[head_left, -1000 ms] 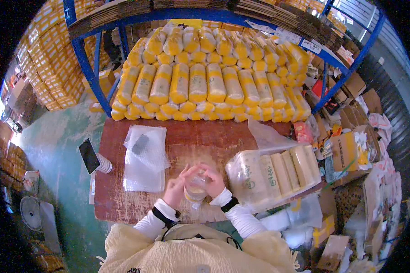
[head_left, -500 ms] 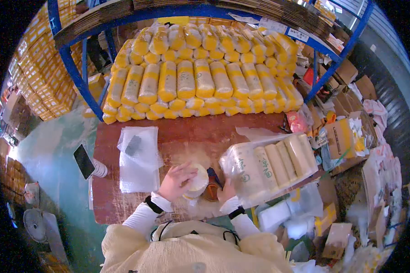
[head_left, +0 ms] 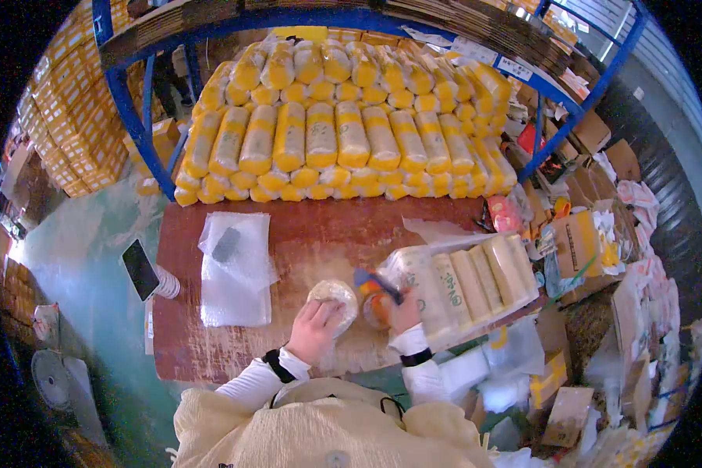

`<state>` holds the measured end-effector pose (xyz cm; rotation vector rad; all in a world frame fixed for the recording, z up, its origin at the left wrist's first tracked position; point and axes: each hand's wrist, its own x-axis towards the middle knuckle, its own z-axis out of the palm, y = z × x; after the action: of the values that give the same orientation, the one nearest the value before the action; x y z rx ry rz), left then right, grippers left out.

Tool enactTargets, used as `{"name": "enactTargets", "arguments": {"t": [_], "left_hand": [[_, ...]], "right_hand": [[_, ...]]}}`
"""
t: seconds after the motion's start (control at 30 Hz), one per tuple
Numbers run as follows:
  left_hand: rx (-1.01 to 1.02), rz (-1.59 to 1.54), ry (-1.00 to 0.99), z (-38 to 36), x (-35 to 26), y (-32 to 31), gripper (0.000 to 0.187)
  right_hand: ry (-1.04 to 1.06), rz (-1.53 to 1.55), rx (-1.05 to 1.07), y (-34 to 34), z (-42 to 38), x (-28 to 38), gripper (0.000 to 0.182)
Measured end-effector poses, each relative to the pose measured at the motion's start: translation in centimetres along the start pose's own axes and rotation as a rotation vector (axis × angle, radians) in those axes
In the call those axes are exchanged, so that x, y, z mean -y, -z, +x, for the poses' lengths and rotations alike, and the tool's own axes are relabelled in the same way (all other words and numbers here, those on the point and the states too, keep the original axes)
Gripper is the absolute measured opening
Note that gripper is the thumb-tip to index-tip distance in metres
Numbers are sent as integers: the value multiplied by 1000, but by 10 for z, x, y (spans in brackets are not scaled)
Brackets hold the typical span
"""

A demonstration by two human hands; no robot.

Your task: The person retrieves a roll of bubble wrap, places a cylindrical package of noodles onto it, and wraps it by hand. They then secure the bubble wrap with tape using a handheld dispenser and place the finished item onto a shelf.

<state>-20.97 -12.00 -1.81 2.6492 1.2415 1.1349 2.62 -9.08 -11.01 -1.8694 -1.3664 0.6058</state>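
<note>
A pale cylinder in bubble wrap [head_left: 343, 293] stands on end on the reddish-brown table [head_left: 304, 242], its round top facing up. My left hand [head_left: 317, 326] grips it from above, fingers curled over the top and near side. In my right hand [head_left: 405, 313] is a tape dispenser [head_left: 378, 287] with a dark blue body and an orange roll, lifted just right of the cylinder and a little blurred. Close by on the right lies a clear plastic bag of paper-wrapped rolls [head_left: 460, 285] with green print.
Flat bubble-wrap sheets [head_left: 238, 288] lie on the left, a small dark item on them. A phone [head_left: 140, 269] on a white stand is at the left edge. Yellow-taped rolls [head_left: 320, 140] are stacked behind, under a blue rack [head_left: 136, 117]. Cartons and packaging scraps [head_left: 573, 242] crowd the right.
My right hand has lifted the tape dispenser off the table and moved right. My left hand has shifted from lying across the cylinder's top to gripping its near side.
</note>
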Motion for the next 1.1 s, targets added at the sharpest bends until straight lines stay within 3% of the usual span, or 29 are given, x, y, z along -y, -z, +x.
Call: {"name": "enactTargets", "arguments": {"t": [0.07, 0.1, 0.17, 0.23, 0.27, 0.4, 0.5, 0.67, 0.77, 0.8, 0.9, 0.93, 1.03, 1.1], "left_hand": [[-48, -23, 59, 6, -16, 3, 28], [-36, -12, 58, 5, -17, 3, 29], [-11, 14, 57, 1, -20, 3, 30], [-37, 28, 48, -2, -18, -5, 29], [-49, 38, 45, -4, -16, -8, 29], [-4, 17, 34, -12, -7, -7, 26], [-3, -30, 7, -19, -2, -12, 22], [-131, -363, -154, -19, 13, 1, 15], [-205, -549, 168, -23, 15, 21, 14], [-156, -453, 363, -17, 20, 26, 15], [-163, -1030, 852, 15, 35, 5, 23], [8, -1111, 742, 15, 48, -5, 33], [256, -958, 653, 16, 47, -16, 35], [245, -943, 596, 15, 47, -18, 33]], "right_hand": [[-53, 269, 6, 52, -2, 89, 47], [135, 202, -98, 69, -7, 123, 49], [213, 330, -75, 87, -16, 170, 47], [316, -23, -81, 93, -31, 188, 45], [286, -15, -49, 89, -43, 201, 48], [285, -175, 23, 67, -68, 186, 48], [462, -284, -48, 61, -76, 169, 51], [368, -467, 113, 66, -99, 175, 70], [291, -410, 242, 66, -109, 170, 75], [320, -390, 228, 64, -112, 165, 73], [313, -366, 230, 56, -120, 149, 73], [364, -374, 196, 55, -123, 145, 71], [457, -382, 123, 52, -126, 141, 67], [435, -368, 131, 53, -128, 140, 67]]}}
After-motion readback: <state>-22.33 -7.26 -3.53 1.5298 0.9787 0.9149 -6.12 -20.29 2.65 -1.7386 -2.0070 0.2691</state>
